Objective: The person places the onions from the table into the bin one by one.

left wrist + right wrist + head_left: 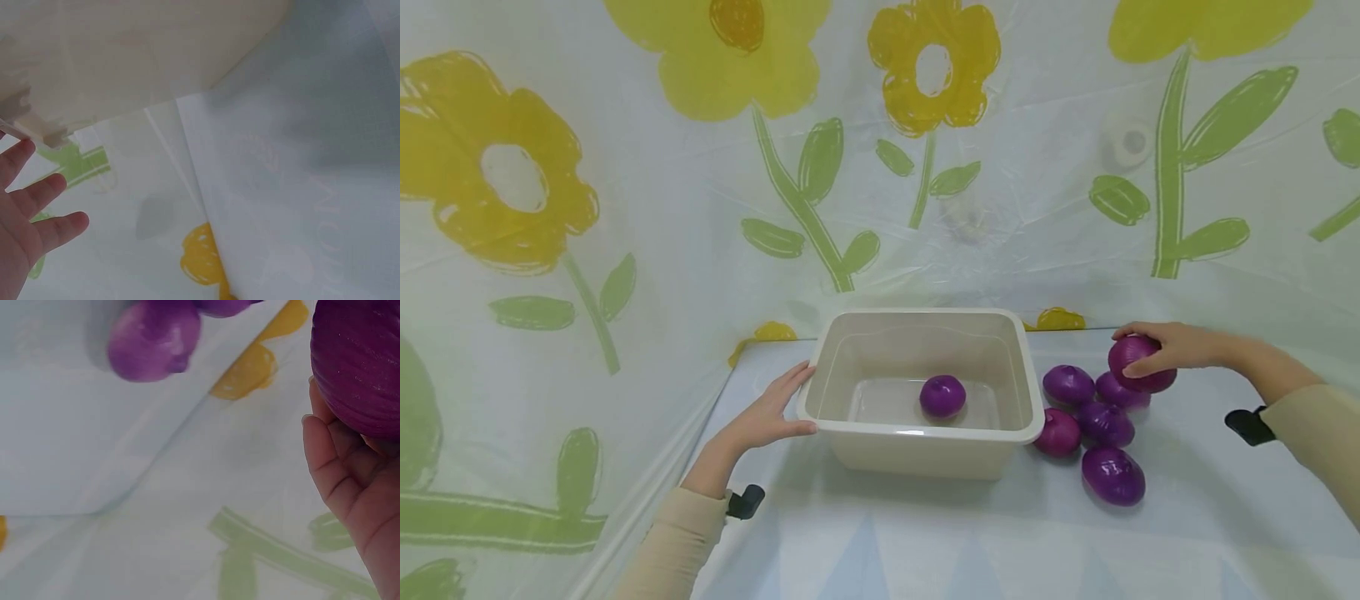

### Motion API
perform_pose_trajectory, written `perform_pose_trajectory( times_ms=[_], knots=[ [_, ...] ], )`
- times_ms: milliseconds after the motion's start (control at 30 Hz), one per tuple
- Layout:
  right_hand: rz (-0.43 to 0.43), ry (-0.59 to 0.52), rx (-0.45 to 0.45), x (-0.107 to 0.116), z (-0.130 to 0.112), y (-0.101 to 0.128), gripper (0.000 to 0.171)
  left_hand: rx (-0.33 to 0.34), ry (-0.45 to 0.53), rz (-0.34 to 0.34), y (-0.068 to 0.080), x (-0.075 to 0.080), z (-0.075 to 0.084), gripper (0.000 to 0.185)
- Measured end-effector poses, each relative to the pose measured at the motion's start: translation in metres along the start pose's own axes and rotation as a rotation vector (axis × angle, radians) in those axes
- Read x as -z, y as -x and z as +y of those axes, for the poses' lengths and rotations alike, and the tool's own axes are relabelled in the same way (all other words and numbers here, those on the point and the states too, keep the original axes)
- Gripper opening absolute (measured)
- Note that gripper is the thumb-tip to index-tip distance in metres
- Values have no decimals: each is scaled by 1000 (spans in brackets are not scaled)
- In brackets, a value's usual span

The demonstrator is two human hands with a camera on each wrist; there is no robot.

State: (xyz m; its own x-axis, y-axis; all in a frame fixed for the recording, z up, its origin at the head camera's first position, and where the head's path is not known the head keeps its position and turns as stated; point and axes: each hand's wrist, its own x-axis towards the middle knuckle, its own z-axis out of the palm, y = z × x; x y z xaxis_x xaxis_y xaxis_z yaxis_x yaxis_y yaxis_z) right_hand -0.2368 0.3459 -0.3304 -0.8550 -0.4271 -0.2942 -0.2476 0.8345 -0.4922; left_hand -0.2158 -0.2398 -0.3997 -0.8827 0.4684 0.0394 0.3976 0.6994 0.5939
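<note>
My right hand [1191, 346] grips a purple onion [1133, 358] above the right side of the table, fingers over the far side and thumb on the near side. In the right wrist view the held onion [362, 369] shows a ridged skin, its right part cut off by the frame. Below and left of it lies a group of glossy purple onions [1105, 423]. One more onion [942, 397] rests on the floor of a cream plastic bin [917, 454]. With fingers spread, my left hand [763, 417] touches the bin's left rim.
A pale cloth with blue triangles covers the table [917, 542]. Behind it and on the left hangs a white curtain [1022, 208] printed with yellow flowers. The nearest loose onion [1113, 477] lies right of the bin.
</note>
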Motion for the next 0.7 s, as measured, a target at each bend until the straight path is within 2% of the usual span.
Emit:
perform_pose_trajectory(
  times_ms=[300,700],
  knots=[
    [-1,17,30,19,-44,-27,61,11,-10,-3,0,-1,1,94],
    [-30,71,89,24,-93,-63,62,-1,6,1,0,0,1,94]
  ],
)
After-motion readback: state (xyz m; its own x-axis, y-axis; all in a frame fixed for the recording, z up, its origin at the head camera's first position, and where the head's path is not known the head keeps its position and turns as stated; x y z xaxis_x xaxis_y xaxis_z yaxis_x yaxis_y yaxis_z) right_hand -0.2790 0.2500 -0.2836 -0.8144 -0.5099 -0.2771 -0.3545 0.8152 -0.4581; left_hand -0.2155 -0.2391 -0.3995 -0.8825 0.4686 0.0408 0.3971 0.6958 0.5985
